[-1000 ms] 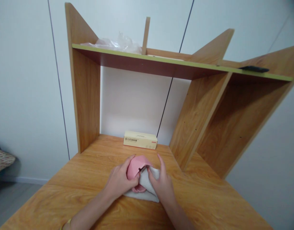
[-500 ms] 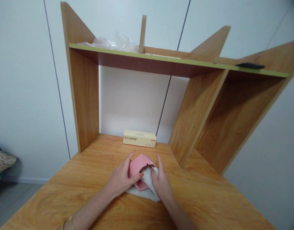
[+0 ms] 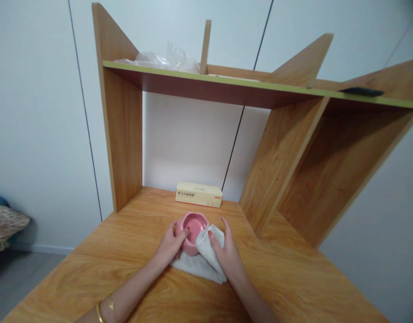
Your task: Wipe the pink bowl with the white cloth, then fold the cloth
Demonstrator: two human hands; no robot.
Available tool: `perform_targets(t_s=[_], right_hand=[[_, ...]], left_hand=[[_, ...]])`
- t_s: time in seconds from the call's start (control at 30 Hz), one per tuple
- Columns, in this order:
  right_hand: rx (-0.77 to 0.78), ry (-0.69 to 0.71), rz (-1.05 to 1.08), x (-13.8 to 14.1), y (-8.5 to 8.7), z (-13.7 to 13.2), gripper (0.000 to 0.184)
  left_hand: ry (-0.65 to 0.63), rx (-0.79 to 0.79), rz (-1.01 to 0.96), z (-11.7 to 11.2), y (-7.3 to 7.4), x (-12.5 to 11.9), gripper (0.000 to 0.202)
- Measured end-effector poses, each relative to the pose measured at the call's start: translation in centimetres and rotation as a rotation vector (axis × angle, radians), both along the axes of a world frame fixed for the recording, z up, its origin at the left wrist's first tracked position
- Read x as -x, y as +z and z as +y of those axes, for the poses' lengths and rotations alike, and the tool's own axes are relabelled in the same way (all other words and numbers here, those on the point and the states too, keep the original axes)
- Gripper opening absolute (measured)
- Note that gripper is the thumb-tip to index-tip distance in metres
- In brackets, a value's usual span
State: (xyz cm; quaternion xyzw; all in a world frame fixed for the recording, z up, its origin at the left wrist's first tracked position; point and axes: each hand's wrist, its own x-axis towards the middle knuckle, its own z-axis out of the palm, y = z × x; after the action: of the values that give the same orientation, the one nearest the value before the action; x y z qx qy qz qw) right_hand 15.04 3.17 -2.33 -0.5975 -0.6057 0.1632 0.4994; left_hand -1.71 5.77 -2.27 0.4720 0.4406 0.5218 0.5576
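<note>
A pink bowl (image 3: pixel 195 220) with a faceted rim is over the wooden desk, its hollow turned up toward me. My left hand (image 3: pixel 173 238) grips its left side, thumb over the rim and fingers outside. A pale grey cloth (image 3: pixel 209 249) covers the bowl's right edge and trails beneath it onto the desk. My right hand (image 3: pixel 226 248) is closed on the cloth at the bowl's right side, the thumb pressing on top and the index finger stretched upward. The fingers under the cloth are hidden.
Behind the bowl, a cream box (image 3: pixel 199 194) with dark lettering stands against the wall. A wooden shelf unit (image 3: pixel 206 83) rises from the desk (image 3: pixel 125 255). On its upper board lie a clear plastic bag (image 3: pixel 168 59) and a flat black object (image 3: pixel 362 91).
The bowl has turned from tipped toward the right to facing up, showing its inside. My right hand has come out of the hollow to the rim with the cloth.
</note>
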Motion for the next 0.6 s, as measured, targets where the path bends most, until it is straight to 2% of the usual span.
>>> perform_targets(t_s=[0.13, 0.3, 0.43, 0.6], right_hand=[[-0.026, 0.003, 0.052, 0.0, -0.1, 0.1, 0.062], [0.087, 0.140, 0.112, 0.8, -0.3, -0.2, 0.068], [0.035, 0.181, 0.096, 0.8, -0.2, -0.3, 0.055], [-0.004, 0.126, 0.074, 0.0, 0.4, 0.0, 0.045]], left_hand=[[0.005, 0.070, -0.105, 0.6, -0.4, 0.4, 0.036], [-0.075, 0.120, -0.233, 0.7, 0.1, 1.4, 0.042], [-0.069, 0.104, -0.307, 1.0, 0.6, 1.9, 0.043], [-0.015, 0.032, -0.341, 0.7, 1.3, 1.6, 0.040]])
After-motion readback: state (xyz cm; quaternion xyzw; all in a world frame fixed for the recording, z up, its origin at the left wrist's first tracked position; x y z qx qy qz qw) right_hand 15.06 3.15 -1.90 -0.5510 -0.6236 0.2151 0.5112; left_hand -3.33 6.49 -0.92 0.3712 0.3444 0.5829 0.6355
